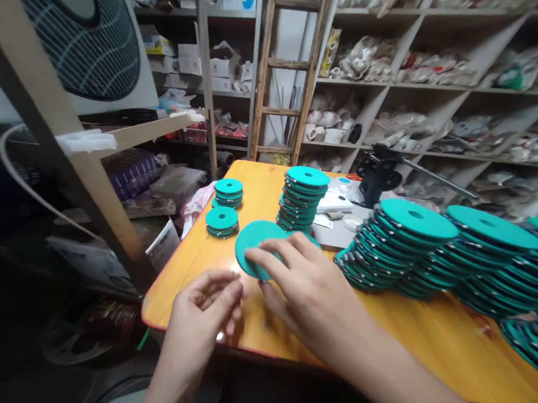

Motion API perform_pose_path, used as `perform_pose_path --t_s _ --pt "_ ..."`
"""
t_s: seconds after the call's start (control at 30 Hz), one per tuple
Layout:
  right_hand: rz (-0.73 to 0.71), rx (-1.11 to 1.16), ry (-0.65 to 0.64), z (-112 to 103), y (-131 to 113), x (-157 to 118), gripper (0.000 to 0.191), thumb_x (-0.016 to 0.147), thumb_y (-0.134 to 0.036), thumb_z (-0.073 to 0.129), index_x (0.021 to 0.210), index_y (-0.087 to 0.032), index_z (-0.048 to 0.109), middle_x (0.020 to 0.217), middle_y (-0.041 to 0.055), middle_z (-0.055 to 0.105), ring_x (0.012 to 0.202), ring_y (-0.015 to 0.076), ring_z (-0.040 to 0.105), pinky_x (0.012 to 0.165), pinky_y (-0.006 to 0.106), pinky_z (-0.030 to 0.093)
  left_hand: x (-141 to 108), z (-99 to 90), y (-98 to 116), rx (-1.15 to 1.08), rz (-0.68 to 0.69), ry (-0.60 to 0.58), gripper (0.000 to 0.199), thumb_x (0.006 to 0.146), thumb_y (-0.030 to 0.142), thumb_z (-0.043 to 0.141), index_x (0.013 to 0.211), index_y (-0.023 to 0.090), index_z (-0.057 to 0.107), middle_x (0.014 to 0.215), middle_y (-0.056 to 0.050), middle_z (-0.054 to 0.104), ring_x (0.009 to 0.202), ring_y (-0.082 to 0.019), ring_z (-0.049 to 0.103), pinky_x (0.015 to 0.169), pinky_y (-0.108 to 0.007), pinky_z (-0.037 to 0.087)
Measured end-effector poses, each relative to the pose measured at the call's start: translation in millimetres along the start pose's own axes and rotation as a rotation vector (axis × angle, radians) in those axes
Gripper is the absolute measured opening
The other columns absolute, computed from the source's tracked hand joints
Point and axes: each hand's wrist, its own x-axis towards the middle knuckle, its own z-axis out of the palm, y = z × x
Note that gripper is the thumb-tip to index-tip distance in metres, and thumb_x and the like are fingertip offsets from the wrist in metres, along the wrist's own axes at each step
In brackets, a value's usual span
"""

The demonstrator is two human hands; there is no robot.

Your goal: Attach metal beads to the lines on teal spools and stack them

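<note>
My right hand [301, 282] grips a round teal disc [253, 246], fingers over its face and thumb near its lower edge. The disc is tilted above the table, and its right part is hidden behind my fingers. Left of it, my left hand [207, 304] is closed, thumb against the curled fingers; what it pinches, if anything, is too small to tell. Past the hands stand a short stack of teal discs [222, 221], another small stack [228, 189] and a taller stack [304, 195]. These discs have centre holes and dark edges.
Leaning tall stacks of teal discs [401, 247] line the right side of the yellow wooden table [185, 263]. Behind them sits a black clamp-like device [380, 175] with a metal rod. A wooden ladder [290, 63] and loaded shelves [406, 84] stand at the back.
</note>
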Motion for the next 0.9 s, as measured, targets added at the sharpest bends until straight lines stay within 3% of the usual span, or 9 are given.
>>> perform_pose_path --t_s 0.07,0.13,0.27,0.4,0.5,0.6,0.67,0.8,0.9 --pt "0.037 0.023 0.07 -6.2 -0.7 -34.3 0.027 0.093 -0.013 0.048 0.118 -0.017 0.058 0.106 0.0084 0.061 0.092 0.023 0.047 0.079 0.037 0.045 -12.1 8.6 -1.4 0.102 -0.066 -0.08 0.025 0.076 0.033 0.079 0.079 0.011 0.068 0.062 -0.002 0.064 0.043 -0.006 0.052 0.04 -0.014 0.041" --pt "0.08 0.045 0.109 -11.4 2.7 -68.8 0.028 0.093 -0.012 0.048 0.119 -0.016 0.056 0.108 0.0089 0.061 0.092 0.022 0.048 0.081 0.036 0.045 -22.9 18.8 -3.5 0.285 -0.073 -0.173 0.024 0.08 0.036 0.073 0.076 0.013 0.069 0.064 -0.003 0.066 0.047 -0.008 0.055 0.043 -0.016 0.043" --pt "0.23 -0.012 0.051 -18.8 19.0 -136.1 0.04 0.09 -0.009 0.047 0.127 -0.02 0.054 0.116 0.0068 0.06 0.105 0.0216 0.049 0.085 0.032 0.048 -37.8 41.9 -13.7 0.633 0.145 -0.33 0.016 0.089 0.026 0.061 0.078 0.018 0.068 0.081 -0.004 0.07 0.07 -0.015 0.065 0.061 -0.023 0.05" --pt "0.338 -0.07 -0.057 -19.9 29.8 -182.7 0.044 0.089 -0.012 0.046 0.131 -0.024 0.053 0.118 0.0057 0.06 0.109 0.0202 0.053 0.086 0.031 0.052 -44.0 63.7 -30.7 0.788 0.36 -0.429 0.017 0.091 0.012 0.053 0.08 0.018 0.065 0.077 -0.001 0.068 0.073 -0.015 0.064 0.067 -0.026 0.048" --pt "0.354 -0.07 0.005 -16.0 23.8 -186.6 0.042 0.089 -0.013 0.046 0.129 -0.021 0.056 0.125 0.0077 0.058 0.115 0.0213 0.052 0.091 0.033 0.05 -45.2 73.9 -38.0 0.889 0.487 -0.455 0.017 0.091 0.008 0.051 0.083 0.017 0.063 0.079 -0.002 0.067 0.076 -0.017 0.062 0.069 -0.029 0.046" --pt "0.322 0.032 0.131 -5.5 11.9 -168.5 0.04 0.091 -0.012 0.045 0.13 -0.016 0.054 0.127 0.0083 0.059 0.12 0.021 0.051 0.097 0.034 0.046 -46.1 76.5 -38.0 0.913 0.545 -0.467 0.016 0.092 0.007 0.05 0.085 0.016 0.061 0.079 -0.003 0.065 0.075 -0.017 0.059 0.068 -0.03 0.045" --pt "0.339 0.162 0.192 4.3 5.9 -154.0 0.036 0.091 -0.008 0.047 0.125 -0.016 0.057 0.116 0.0055 0.065 0.114 0.0195 0.053 0.095 0.032 0.044 -46.5 75.1 -36.4 0.911 0.547 -0.465 0.015 0.092 0.007 0.049 0.087 0.016 0.06 0.081 -0.003 0.064 0.077 -0.017 0.059 0.069 -0.031 0.045" --pt "0.418 0.351 0.352 20.0 2.9 -138.1 0.014 0.087 -0.005 0.057 0.092 -0.017 0.063 0.079 0.0001 0.063 0.087 0.0163 0.054 0.08 0.03 0.042 -38.9 69.5 -34.4 0.92 0.48 -0.508 0.015 0.094 0.009 0.049 0.09 0.018 0.06 0.086 -0.003 0.062 0.082 -0.017 0.058 0.071 -0.031 0.046" --pt "0.462 0.346 0.436 23.9 3.9 -136.7 0.014 0.085 -0.003 0.059 0.087 -0.016 0.063 0.075 0.0006 0.061 0.082 0.0155 0.052 0.079 0.03 0.04 -21.2 66.8 -34.6 1.042 0.463 -0.534 0.025 0.097 0.012 0.044 0.115 0.02 0.06 0.099 -0.007 0.059 0.093 -0.02 0.055 0.078 -0.035 0.048"
